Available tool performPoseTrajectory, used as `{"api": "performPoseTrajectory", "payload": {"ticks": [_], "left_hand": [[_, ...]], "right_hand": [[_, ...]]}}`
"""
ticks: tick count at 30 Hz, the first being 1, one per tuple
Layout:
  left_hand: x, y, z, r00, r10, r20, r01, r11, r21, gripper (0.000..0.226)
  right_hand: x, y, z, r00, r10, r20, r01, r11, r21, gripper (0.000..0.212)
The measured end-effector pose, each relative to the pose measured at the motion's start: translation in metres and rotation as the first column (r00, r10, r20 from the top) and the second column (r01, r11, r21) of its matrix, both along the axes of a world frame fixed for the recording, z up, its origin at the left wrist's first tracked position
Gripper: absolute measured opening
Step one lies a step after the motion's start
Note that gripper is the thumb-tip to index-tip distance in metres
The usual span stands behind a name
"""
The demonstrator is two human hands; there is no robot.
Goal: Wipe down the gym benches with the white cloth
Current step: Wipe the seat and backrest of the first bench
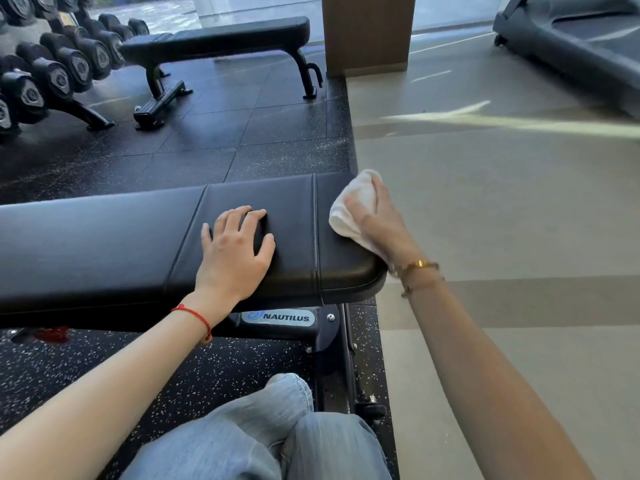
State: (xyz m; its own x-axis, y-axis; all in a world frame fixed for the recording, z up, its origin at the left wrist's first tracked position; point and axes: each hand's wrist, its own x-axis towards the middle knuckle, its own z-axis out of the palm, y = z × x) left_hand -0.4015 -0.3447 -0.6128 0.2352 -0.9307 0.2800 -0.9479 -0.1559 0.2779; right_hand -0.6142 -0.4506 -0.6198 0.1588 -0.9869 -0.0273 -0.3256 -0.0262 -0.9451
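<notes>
A black padded gym bench (104, 244) stretches across the view from the left edge to its rounded right end. My left hand (235, 251) rests palm down on the pad with its fingers relaxed and spread. My right hand (379, 223) grips a bunched white cloth (353, 209) and holds it against the right end of the bench pad. A second black flat bench (221, 38) stands further back on the dark rubber floor.
A dumbbell rack (52, 71) fills the far left. A brown pillar (367, 32) stands behind the second bench. A treadmill (571, 46) sits at the top right on the pale floor (502, 202). My knees in blue jeans (277, 438) are below the bench.
</notes>
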Motion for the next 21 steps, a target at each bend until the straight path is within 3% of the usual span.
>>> {"api": "performPoseTrajectory", "payload": {"ticks": [5, 10, 15, 21], "left_hand": [[-0.002, 0.001, 0.001, 1.0, 0.001, 0.01, -0.001, 1.0, 0.011, 0.048], [-0.002, 0.0, 0.0, 1.0, 0.003, 0.01, -0.003, 1.0, 0.009, 0.048], [0.0, 0.001, 0.001, 1.0, -0.005, 0.0, 0.005, 1.0, 0.012, 0.047], [0.01, 0.005, 0.007, 0.997, -0.063, -0.051, 0.065, 0.997, 0.046, 0.047]], "right_hand": [[-0.014, 0.065, -0.015, 0.997, -0.044, 0.062, 0.045, 0.999, -0.016, 0.073], [-0.002, 0.006, 0.006, 0.999, 0.023, -0.025, -0.024, 0.998, -0.052, 0.063], [0.006, -0.024, 0.011, 0.943, 0.149, -0.296, -0.172, 0.984, -0.051, 0.066], [-0.028, 0.053, 0.004, 0.833, 0.248, -0.494, -0.425, 0.858, -0.287, 0.067]]}}
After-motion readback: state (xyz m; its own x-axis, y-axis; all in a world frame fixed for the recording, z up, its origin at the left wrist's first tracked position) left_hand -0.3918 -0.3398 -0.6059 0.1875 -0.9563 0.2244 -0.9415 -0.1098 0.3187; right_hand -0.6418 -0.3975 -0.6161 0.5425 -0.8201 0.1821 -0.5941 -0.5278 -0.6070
